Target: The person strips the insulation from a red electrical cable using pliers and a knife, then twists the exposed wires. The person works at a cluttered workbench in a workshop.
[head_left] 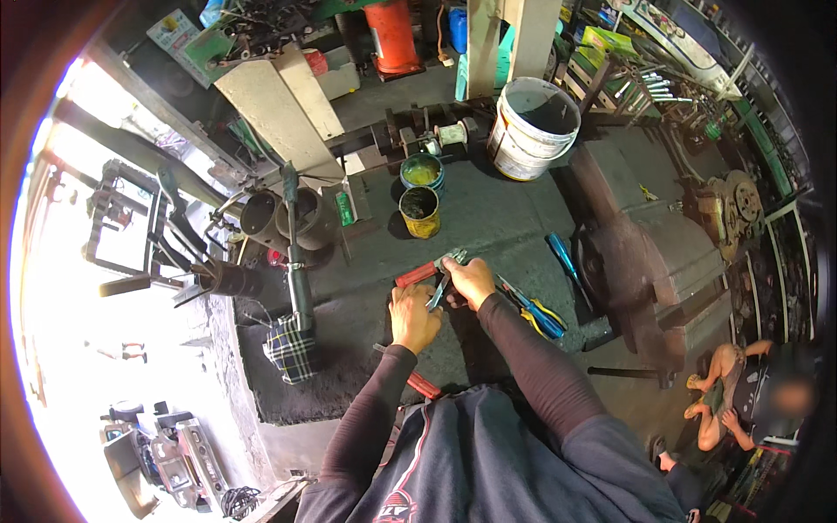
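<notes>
Over the dark bench top (pixel 366 305), my two hands meet around a shiny, flat metal piece (pixel 438 294), perhaps a tool, whose kind I cannot make out. My left hand (pixel 415 317) is closed at its lower end, with the fingers partly hidden. My right hand (pixel 472 282) pinches its upper end, right by the metal head of a red-handled tool (pixel 417 275). Another red-handled tool (pixel 424 385) lies under my left forearm. Right of my hands rest pliers with blue and yellow grips (pixel 545 321) and a blue screwdriver (pixel 567 259).
Ahead stand a yellow tin (pixel 419 225), a blue-green tin (pixel 422 173) and a white bucket (pixel 519 144). A bulky grey metal body (pixel 645 227) fills the right side. On the left are a checked cloth (pixel 289 350) and metal cylinders (pixel 261 218). A person (pixel 741 392) sits at lower right.
</notes>
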`<state>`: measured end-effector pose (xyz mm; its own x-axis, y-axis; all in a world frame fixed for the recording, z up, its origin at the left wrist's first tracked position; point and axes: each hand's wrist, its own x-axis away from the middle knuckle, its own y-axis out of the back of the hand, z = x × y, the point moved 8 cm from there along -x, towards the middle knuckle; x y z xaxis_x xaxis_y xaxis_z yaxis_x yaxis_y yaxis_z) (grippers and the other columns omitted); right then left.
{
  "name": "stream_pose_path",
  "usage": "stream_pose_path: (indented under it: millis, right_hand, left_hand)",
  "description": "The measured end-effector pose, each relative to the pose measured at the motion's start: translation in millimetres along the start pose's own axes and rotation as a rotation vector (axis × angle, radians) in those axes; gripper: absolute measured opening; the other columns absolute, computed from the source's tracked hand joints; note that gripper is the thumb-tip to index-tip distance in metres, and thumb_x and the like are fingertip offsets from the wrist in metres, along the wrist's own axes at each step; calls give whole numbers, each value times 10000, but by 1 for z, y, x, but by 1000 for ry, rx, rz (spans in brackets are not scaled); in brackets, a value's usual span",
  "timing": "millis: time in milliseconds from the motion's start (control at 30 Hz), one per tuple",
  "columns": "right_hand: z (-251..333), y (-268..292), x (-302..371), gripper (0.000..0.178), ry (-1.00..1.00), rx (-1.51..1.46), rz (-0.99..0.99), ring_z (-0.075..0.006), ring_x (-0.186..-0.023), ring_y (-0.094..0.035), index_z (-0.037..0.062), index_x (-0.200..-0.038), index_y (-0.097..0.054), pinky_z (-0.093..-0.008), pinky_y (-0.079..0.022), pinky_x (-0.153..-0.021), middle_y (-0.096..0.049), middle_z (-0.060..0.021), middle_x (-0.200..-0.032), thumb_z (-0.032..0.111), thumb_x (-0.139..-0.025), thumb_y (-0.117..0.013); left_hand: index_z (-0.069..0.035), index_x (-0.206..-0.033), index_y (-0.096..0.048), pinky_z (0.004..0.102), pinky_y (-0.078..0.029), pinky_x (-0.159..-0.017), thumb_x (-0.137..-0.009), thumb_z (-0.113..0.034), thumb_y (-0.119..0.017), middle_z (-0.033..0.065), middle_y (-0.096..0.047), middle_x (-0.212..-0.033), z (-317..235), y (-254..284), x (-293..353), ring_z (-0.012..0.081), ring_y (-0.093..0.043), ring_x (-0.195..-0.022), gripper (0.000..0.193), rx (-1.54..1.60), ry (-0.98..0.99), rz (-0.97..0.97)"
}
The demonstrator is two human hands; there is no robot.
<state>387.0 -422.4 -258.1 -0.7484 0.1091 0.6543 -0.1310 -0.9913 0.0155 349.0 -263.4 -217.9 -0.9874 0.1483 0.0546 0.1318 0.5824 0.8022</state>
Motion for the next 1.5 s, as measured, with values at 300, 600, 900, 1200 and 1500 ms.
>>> stream_pose_path:
  millis: [300, 600, 900, 1200, 1500]
  right_hand:
    - [-1, 140, 120, 168, 844, 692, -555, -350, -828, -687, 65, -1039, -694, -455, -541, -752, -708, -130, -899, 158, -908, -745]
    - [-24, 167, 122, 373, 795, 1039, -467, -358, -1059, -601, 68, -1208, -701, -494, -470, -890, -625, -128, -1113, 228, -881, -785]
    - [-17, 144, 148, 261, 900, 885, -572, -349, -943, -646, 69, -1102, -633, -496, -497, -804, -647, -121, -1020, 231, -915, -716]
    - [-49, 98, 136, 287, 733, 803, -313, -325, -891, -686, 95, -1127, -692, -484, -532, -716, -661, -102, -925, 282, -910, -703]
    - [-50, 88, 121, 316, 720, 777, -262, -304, -923, -695, 81, -1129, -722, -461, -535, -729, -671, -91, -943, 278, -882, -728]
  left_hand:
    - [-52, -1122, -692, 486, -429, -973, -729, -150, -711, 130, -621, -1098, -5, -14, -1, 337, -549, -1122, 406, -151, -87, -98]
    - [-48, -1238, -649, 468, -480, -1011, -765, -124, -711, 160, -634, -1162, 4, -13, -6, 373, -589, -1159, 483, -40, -28, 66]
    - [-118, -1314, -644, 463, -491, -1039, -741, -133, -723, 195, -632, -1215, 5, 1, -8, 390, -620, -1165, 579, 51, -18, 239]
    - [-112, -1279, -663, 454, -454, -1060, -720, -132, -740, 162, -661, -1183, 4, -4, -4, 357, -604, -1165, 565, 68, -91, 140]
    - [-94, -1258, -671, 451, -483, -1019, -710, -126, -753, 138, -671, -1145, 9, -7, -2, 340, -627, -1116, 556, 70, -43, 71]
